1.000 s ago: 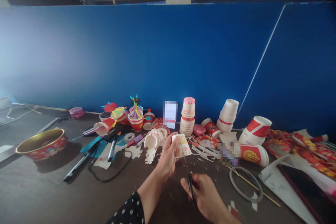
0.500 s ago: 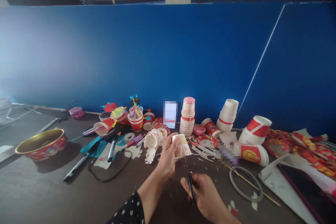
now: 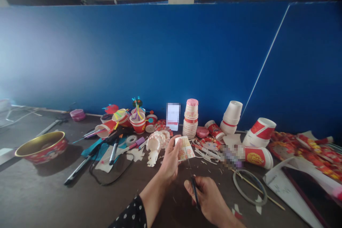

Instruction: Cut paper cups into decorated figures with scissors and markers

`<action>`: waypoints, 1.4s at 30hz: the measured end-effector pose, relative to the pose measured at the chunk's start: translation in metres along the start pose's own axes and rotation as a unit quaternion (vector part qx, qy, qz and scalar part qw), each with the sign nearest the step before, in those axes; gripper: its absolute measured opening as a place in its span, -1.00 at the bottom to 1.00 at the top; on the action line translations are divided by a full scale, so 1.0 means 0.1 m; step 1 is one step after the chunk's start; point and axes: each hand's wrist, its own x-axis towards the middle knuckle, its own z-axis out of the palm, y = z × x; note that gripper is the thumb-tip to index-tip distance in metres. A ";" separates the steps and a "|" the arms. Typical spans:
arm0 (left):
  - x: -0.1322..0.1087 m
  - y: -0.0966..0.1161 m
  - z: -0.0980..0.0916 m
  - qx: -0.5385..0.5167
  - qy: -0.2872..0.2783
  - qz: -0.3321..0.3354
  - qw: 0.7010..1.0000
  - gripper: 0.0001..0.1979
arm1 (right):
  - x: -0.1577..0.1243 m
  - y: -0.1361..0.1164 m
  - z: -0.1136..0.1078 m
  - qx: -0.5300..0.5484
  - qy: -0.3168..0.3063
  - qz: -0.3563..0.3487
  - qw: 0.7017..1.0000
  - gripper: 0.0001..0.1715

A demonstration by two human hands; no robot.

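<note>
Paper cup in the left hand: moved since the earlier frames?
No: the paper cup stays at the same spot in front of the stacked paper cups, no clear shift either way.

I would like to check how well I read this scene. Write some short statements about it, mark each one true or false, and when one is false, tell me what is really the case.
1. The left hand holds a small printed paper cup. True.
2. The right hand holds a marker pen. False: it holds scissors.
3. A stack of paper cups stands upright beyond the hands. True.
4. The red bowl with the gold inside is at the far right of the table. False: it is at the left.
5. The left sleeve is black with white dots. True.
</note>
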 end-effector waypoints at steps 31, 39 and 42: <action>0.01 0.03 -0.01 -0.025 0.021 -0.004 0.999 -0.54 | -0.01 -0.01 0.00 0.051 0.013 0.009 0.999 -0.41; 0.01 0.02 -0.01 -0.021 0.005 0.024 0.999 -0.55 | -0.01 -0.02 0.01 0.066 0.013 0.014 0.998 -0.42; 0.02 0.01 -0.01 -0.021 0.001 0.021 1.000 -0.58 | -0.01 -0.03 0.00 0.078 0.007 0.016 0.997 -0.43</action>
